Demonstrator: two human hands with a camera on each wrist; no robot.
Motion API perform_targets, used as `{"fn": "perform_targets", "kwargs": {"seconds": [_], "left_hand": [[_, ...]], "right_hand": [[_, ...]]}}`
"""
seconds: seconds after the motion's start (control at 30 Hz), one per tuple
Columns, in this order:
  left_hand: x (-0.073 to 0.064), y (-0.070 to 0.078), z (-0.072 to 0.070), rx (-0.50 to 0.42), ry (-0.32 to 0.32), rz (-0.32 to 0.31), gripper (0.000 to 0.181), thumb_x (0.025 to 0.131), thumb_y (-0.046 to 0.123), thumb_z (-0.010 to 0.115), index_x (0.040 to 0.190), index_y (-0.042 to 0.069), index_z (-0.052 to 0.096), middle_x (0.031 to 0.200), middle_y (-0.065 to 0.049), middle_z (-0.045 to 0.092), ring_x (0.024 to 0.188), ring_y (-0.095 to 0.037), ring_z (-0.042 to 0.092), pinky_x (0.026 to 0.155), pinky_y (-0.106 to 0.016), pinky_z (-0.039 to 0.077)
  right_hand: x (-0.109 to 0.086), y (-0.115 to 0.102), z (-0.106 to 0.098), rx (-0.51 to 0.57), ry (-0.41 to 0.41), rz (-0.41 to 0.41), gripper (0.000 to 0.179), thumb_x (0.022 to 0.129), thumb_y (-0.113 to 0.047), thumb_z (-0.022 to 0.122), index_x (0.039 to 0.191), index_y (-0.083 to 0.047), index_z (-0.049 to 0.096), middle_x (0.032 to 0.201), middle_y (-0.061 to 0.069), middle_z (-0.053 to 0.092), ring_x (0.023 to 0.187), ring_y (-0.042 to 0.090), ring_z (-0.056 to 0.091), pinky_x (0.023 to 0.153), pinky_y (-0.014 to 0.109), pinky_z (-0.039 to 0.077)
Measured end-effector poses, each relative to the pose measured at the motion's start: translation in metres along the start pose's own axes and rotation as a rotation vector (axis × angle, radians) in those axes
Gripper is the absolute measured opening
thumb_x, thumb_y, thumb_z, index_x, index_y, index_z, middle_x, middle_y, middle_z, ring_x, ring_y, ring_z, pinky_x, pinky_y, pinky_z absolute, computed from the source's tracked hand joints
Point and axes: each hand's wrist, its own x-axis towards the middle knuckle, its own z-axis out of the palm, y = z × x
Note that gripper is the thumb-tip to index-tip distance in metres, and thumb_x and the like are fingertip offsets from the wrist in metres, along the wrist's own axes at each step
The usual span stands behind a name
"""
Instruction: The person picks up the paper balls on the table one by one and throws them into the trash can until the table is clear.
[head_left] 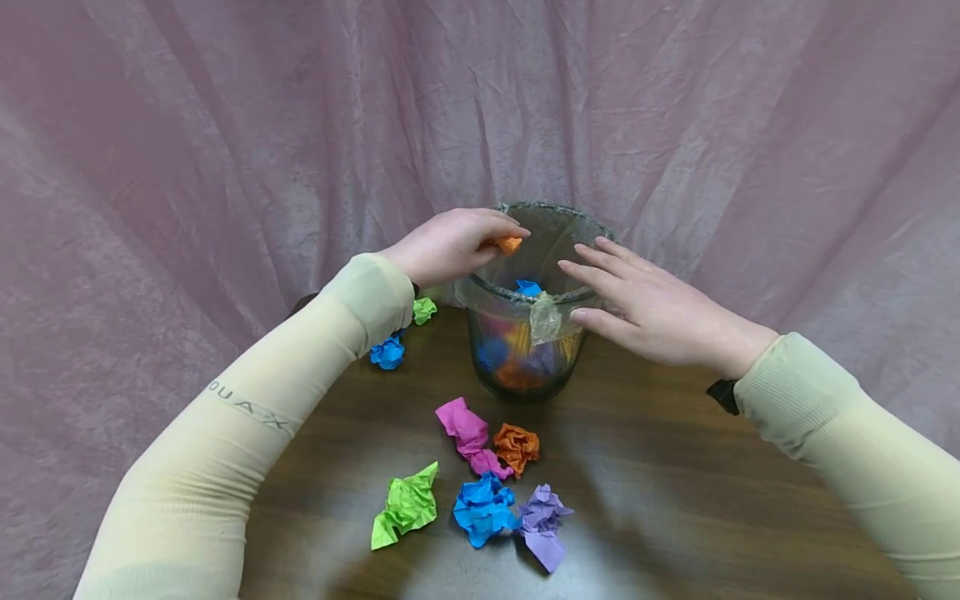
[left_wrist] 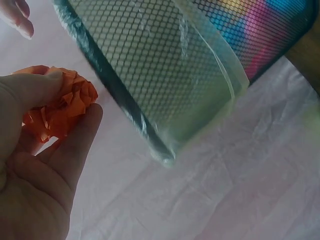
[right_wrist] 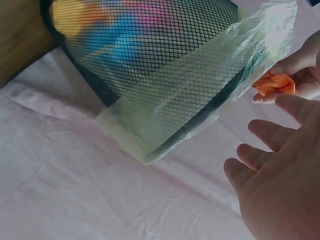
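Left hand (head_left: 450, 243) pinches the crumpled orange paper ball (head_left: 509, 245) near its side of the plastic-lined dark wire-mesh bin (left_wrist: 145, 60), right hand (head_left: 660, 312) spread empty opposite, so I'd centre the ball before letting go.

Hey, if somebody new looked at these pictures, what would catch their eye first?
Probably the mesh bin on the dark table, with its plastic liner and the colourful paper inside. At its mouth, the left hand holds an orange paper ball, and the right hand is spread opposite. In front of it, a green crumple and a purple crumple also stand out.
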Motion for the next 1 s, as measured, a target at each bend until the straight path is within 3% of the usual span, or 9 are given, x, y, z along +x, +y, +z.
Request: {"fn": "perform_targets", "kwargs": {"seconds": [0.33, 0.67, 0.77, 0.87, 1.0], "left_hand": [[0.011, 0.005, 0.011, 0.015, -0.030, 0.006, 0.038, 0.105, 0.012, 0.060, 0.143, 0.012, 0.062, 0.138, -0.002, 0.063, 0.126, -0.016, 0.057, 0.108, -0.031, 0.043], [0.011, 0.004, 0.016, 0.048, -0.054, -0.009, 0.040, 0.105, 0.014, 0.060, 0.145, 0.015, 0.061, 0.142, -0.002, 0.060, 0.126, -0.017, 0.058, 0.108, -0.032, 0.044], [0.010, 0.005, 0.016, 0.066, -0.066, -0.029, 0.044, 0.105, 0.017, 0.059, 0.149, 0.017, 0.056, 0.151, -0.004, 0.053, 0.134, -0.020, 0.054, 0.110, -0.035, 0.043], [0.009, 0.004, 0.015, 0.072, -0.071, -0.052, 0.051, 0.106, 0.024, 0.059, 0.155, 0.019, 0.049, 0.160, -0.007, 0.041, 0.145, -0.025, 0.042, 0.117, -0.041, 0.035], [0.008, 0.002, 0.013, 0.088, -0.059, -0.085, 0.058, 0.106, 0.039, 0.056, 0.159, 0.023, 0.040, 0.166, -0.007, 0.028, 0.153, -0.034, 0.023, 0.124, -0.047, 0.016]], "right_hand": [[-0.007, 0.004, 0.005, 0.003, 0.013, 0.014, 0.067, 0.106, -0.052, 0.047, 0.163, -0.020, 0.031, 0.168, 0.011, 0.023, 0.156, 0.030, 0.010, 0.122, 0.055, 0.018], [-0.008, 0.003, 0.009, 0.010, 0.011, 0.028, 0.067, 0.106, -0.053, 0.049, 0.163, -0.023, 0.032, 0.168, 0.009, 0.023, 0.156, 0.029, 0.010, 0.122, 0.055, 0.018], [-0.008, 0.003, 0.010, 0.017, 0.019, 0.015, 0.066, 0.106, -0.051, 0.050, 0.162, -0.022, 0.032, 0.168, 0.011, 0.024, 0.156, 0.030, 0.011, 0.122, 0.055, 0.018], [-0.008, 0.002, 0.010, 0.018, 0.028, 0.004, 0.065, 0.106, -0.050, 0.050, 0.162, -0.021, 0.033, 0.167, 0.012, 0.026, 0.156, 0.031, 0.012, 0.122, 0.054, 0.018], [-0.008, 0.002, 0.010, 0.011, 0.033, 0.002, 0.065, 0.106, -0.049, 0.050, 0.162, -0.021, 0.032, 0.167, 0.012, 0.026, 0.156, 0.031, 0.012, 0.122, 0.055, 0.018]]}}
